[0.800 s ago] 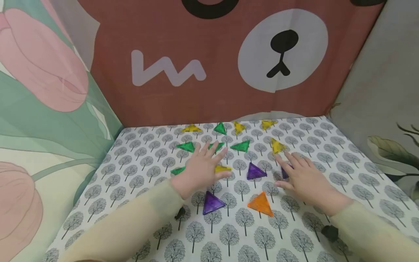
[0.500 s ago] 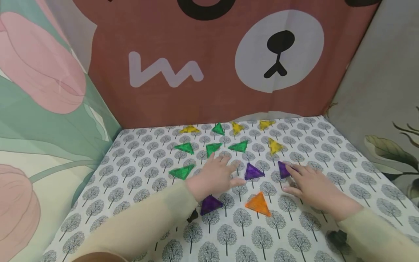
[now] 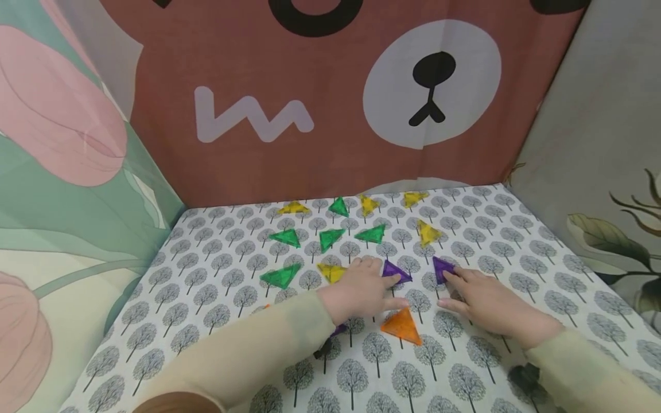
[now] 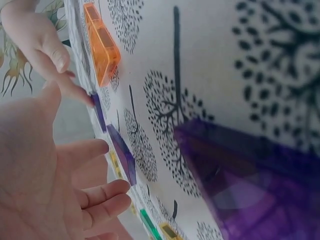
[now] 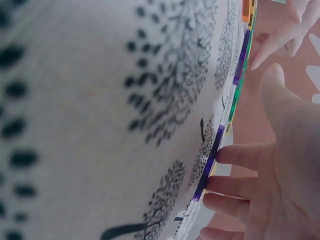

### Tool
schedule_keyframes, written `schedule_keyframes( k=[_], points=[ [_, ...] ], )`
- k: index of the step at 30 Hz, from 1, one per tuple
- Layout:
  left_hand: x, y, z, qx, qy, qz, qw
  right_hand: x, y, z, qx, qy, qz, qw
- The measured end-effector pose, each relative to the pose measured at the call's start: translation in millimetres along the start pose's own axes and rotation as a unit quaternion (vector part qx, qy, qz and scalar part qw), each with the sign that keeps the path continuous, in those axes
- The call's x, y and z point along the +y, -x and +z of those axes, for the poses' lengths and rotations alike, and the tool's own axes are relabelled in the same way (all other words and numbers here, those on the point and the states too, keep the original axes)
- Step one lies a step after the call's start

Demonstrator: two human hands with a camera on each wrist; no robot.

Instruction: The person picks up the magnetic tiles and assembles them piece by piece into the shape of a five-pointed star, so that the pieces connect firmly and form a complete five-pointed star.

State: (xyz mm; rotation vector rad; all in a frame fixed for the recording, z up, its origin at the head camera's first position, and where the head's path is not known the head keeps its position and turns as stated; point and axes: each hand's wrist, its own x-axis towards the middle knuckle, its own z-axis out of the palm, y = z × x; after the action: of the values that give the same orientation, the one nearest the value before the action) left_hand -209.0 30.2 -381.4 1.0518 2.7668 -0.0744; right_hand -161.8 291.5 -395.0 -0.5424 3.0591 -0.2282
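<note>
My left hand (image 3: 364, 289), fingers extended, is over the middle purple triangular tile (image 3: 396, 271); in the left wrist view its fingers are beside that tile (image 4: 122, 155). My right hand (image 3: 490, 301) touches the right-hand purple triangular tile (image 3: 442, 269) with its fingertips. In the right wrist view two fingers (image 5: 235, 155) lie against this tile's edge (image 5: 208, 165). An orange triangular tile (image 3: 403, 327) lies nearer, below my left thumb. My left forearm mostly hides another purple tile (image 3: 338, 330), which looms large in the left wrist view.
Several green tiles (image 3: 281, 276) and yellow tiles (image 3: 427, 232) lie flat and spread out farther back on the tree-print cloth (image 3: 248, 321). A brown fabric wall (image 3: 248, 166) with a bear print stands behind, with printed curtains on both sides.
My left hand has moved right and nearer, from over the green and yellow tiles to the middle purple tile. My right hand has shifted slightly and now touches the right-hand purple tile.
</note>
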Motion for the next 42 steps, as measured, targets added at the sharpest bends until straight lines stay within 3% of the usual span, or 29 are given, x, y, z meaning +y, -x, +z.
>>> schedule_keyframes(
  k=[10,20,31,42],
  points=[
    [7.7,-3.8,1.8,-0.008,-0.018,0.002,0.9998,-9.9,-5.7,-0.7,0.0,-0.025,-0.014,0.9996],
    [6.7,0.9,-1.2,-0.013,-0.039,0.006,0.9991,-19.8,-13.2,0.7,0.003,-0.021,-0.041,0.9989],
    [-1.1,2.8,-0.1,-0.015,0.0,0.021,0.9997,-24.0,-17.8,1.4,-0.008,-0.026,-0.035,0.999],
    [-11.9,-4.3,0.8,-0.028,0.021,0.047,0.9983,-30.7,-22.6,0.2,-0.021,-0.021,-0.04,0.9988]
  ],
)
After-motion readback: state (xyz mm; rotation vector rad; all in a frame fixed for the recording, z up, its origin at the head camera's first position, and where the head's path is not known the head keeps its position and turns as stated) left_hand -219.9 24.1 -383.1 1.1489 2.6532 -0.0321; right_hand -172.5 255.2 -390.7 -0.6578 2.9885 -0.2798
